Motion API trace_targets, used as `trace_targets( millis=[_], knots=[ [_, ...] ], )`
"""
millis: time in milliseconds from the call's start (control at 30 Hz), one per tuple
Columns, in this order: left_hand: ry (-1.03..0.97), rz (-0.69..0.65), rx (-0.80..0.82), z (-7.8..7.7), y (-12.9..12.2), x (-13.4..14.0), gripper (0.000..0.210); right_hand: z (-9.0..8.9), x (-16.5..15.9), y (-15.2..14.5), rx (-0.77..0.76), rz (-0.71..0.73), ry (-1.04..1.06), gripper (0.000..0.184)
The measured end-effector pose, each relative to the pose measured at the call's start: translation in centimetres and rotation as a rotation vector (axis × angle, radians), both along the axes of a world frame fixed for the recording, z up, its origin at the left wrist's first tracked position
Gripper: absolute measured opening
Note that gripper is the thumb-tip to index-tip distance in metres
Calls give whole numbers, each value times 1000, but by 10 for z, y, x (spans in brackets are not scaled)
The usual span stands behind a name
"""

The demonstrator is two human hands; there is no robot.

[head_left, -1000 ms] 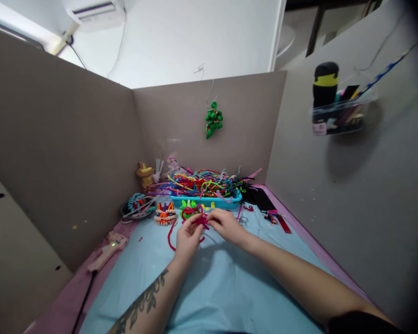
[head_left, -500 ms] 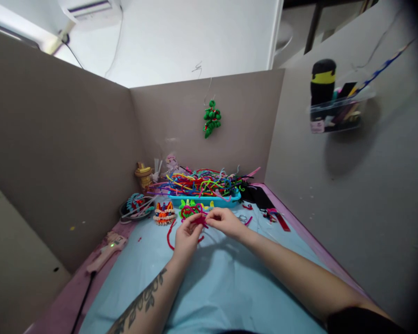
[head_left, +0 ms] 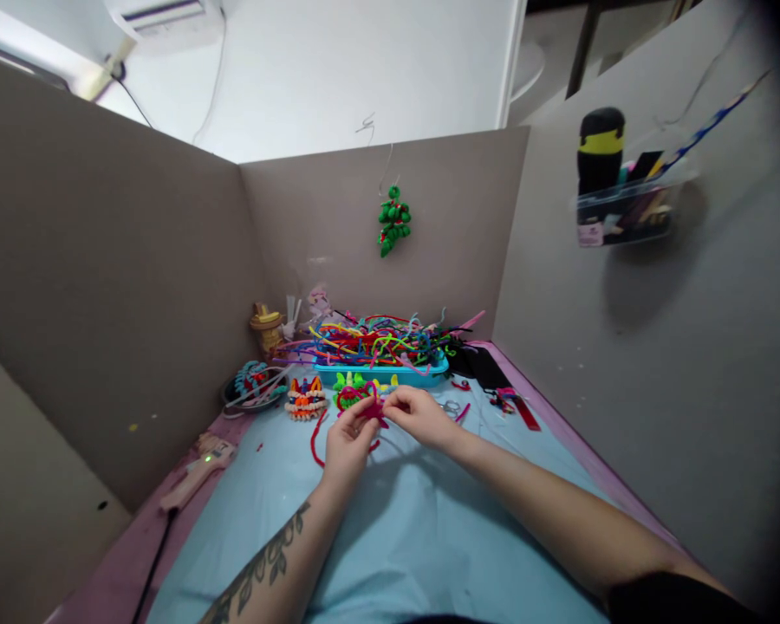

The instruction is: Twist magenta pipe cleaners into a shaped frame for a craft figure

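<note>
Between both hands is a dark pink bent pipe cleaner piece, with loops rising above the fingers. My left hand pinches it from the left, thumb and fingers closed on it. My right hand is closed at its right side, fingertips pinched on the same piece. A red pipe cleaner lies on the blue cloth beside my left hand. Just behind the hands stand a green fuzzy figure and an orange, white and blue fuzzy figure. Fingers hide part of the pink piece.
A blue tray heaped with colourful pipe cleaners stands at the back. Scissors lie right of the hands. At left are a dark bowl and a pink glue gun with a lit light. Partition walls enclose the table.
Both hands keep almost the same place and grip on the pink piece. The whole view has shifted very slightly.
</note>
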State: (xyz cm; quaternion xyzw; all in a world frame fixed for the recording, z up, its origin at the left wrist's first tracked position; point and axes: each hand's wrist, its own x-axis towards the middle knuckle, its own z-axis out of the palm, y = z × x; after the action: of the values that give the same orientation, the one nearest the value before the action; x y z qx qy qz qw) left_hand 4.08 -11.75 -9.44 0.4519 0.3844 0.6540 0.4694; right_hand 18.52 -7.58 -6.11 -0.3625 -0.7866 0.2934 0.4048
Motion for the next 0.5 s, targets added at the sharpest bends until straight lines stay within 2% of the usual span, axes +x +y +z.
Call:
trace_targets(
  millis=[300, 500],
  knots=[
    [-77, -26, -29, -1, -1, 2, 48, 2, -1, -6, 177, -32, -59, 17],
    [-138, -77, -38, -1, 1, 1, 50, 0, 0, -11, 300, -40, -106, 13]
  ],
)
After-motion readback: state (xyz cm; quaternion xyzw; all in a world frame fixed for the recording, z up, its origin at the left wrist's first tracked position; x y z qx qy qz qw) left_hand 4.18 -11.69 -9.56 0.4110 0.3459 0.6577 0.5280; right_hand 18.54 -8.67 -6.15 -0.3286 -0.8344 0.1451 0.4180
